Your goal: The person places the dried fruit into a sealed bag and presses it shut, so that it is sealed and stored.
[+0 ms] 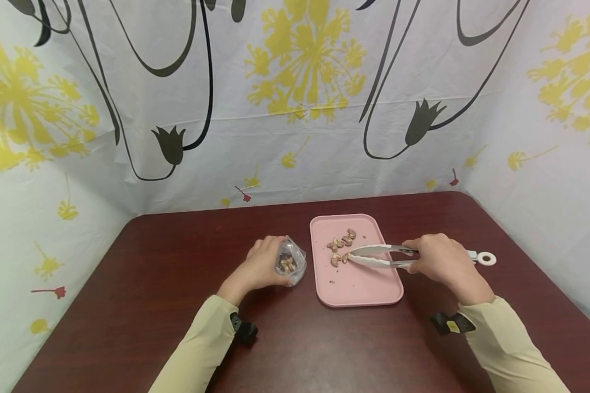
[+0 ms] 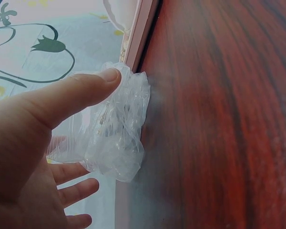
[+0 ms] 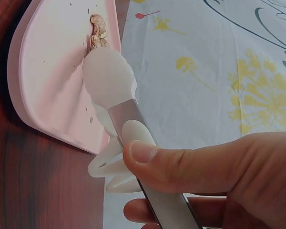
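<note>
My left hand (image 1: pixel 263 263) holds a clear plastic bag (image 1: pixel 299 267) upright on the table, its thumb on the near side and fingers beyond. Several cashews (image 1: pixel 288 265) show through the bag's mouth. In my right hand (image 1: pixel 440 262) is a pair of tongs (image 1: pixel 381 256) with white scalloped tips and metal arms, thumb pressing one arm in the right wrist view. The tong tips reach over the pink tray (image 1: pixel 359 289), right at a cashew (image 1: pixel 346 257). More brown-skinned cashews (image 1: pixel 351 233) lie in a loose group on the tray; the white tip (image 3: pixel 109 74) partly hides them in the right wrist view.
The dark red-brown table (image 1: pixel 177 284) runs up to a patterned cloth (image 1: pixel 275 164) behind and on both sides. Small brown crumbs (image 1: pixel 331 282) dot the tray. The tongs' ring end (image 1: pixel 487 258) sticks out to the right of the hand.
</note>
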`<state>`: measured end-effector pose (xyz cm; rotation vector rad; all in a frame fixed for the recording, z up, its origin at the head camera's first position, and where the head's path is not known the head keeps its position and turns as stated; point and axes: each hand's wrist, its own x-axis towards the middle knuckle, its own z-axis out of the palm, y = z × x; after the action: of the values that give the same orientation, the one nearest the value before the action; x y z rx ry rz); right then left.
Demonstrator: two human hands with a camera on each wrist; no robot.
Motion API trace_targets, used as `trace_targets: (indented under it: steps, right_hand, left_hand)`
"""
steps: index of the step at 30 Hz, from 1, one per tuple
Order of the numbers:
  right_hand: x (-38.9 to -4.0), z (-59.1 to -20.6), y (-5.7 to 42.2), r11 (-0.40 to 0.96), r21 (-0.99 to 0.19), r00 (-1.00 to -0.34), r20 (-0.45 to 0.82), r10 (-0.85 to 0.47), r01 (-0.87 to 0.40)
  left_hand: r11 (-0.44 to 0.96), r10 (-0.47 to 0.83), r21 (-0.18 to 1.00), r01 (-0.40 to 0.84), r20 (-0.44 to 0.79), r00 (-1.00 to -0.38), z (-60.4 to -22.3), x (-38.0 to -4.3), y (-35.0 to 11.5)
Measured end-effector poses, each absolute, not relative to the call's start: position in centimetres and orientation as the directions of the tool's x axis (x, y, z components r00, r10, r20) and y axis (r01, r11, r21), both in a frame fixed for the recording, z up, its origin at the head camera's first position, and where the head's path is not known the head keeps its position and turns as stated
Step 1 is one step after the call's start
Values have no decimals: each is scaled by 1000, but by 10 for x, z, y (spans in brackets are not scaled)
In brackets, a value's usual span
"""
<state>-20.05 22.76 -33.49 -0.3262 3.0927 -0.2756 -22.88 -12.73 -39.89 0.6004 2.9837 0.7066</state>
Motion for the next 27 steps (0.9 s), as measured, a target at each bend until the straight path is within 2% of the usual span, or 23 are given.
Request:
trace_targets:
  steps: [18,27]
  right_hand:
    - [-195,-322,208,935,-194,-954,112,-279,-296]
    - [-199,-315,184,932,-220,-958,79,-276,-287]
  left_hand:
    - [826,366,434,359,71,-928,-399,-228,-126]
    - [827,357,440,350,70,-932,-396,-227,-126]
